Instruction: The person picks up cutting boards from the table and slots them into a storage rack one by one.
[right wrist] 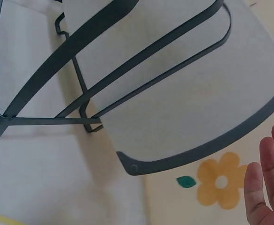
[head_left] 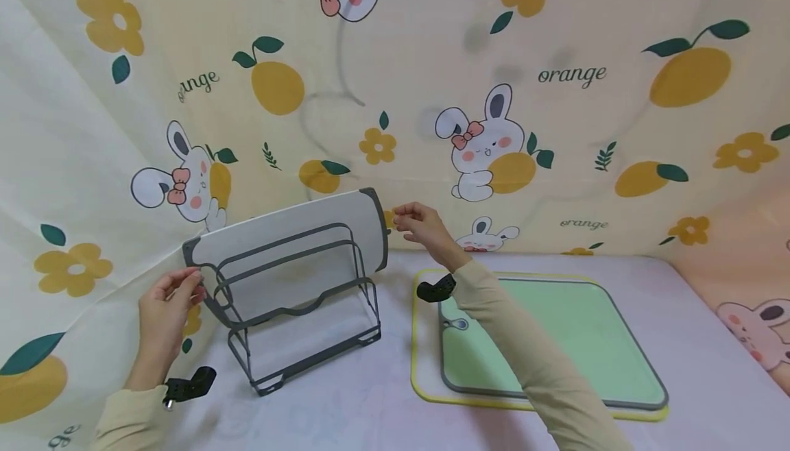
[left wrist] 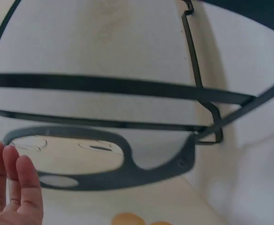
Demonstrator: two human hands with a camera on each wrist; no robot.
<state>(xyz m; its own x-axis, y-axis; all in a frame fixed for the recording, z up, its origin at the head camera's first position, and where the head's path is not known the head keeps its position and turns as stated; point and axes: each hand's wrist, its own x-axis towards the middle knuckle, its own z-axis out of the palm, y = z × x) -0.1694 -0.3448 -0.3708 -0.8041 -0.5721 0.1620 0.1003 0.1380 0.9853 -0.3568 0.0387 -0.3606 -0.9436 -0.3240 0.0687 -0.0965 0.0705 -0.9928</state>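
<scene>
A light grey cutting board (head_left: pixel 290 279) with dark grey ends stands tilted in a dark metal wire rack (head_left: pixel 327 353). My left hand (head_left: pixel 162 317) is at the board's left end, its fingertips close by the dark handle (left wrist: pixel 104 182) with its oval slot. In the left wrist view the fingers (left wrist: pixel 28 185) are fairly straight, not curled round the handle. My right hand (head_left: pixel 428 232) hovers just off the board's right end, fingers loosely bent and nothing between them. In the right wrist view a gap shows between those fingers (right wrist: pixel 254 187) and the board's dark edge (right wrist: pixel 197 159).
Right of the rack, a green cutting board (head_left: pixel 592 341) with a grey rim lies flat on a larger white board with a yellow rim (head_left: pixel 426 341). My right forearm passes above them. Behind the white table (head_left: pixel 358 410) hangs a cloth (head_left: pixel 420 53) printed with rabbits and oranges.
</scene>
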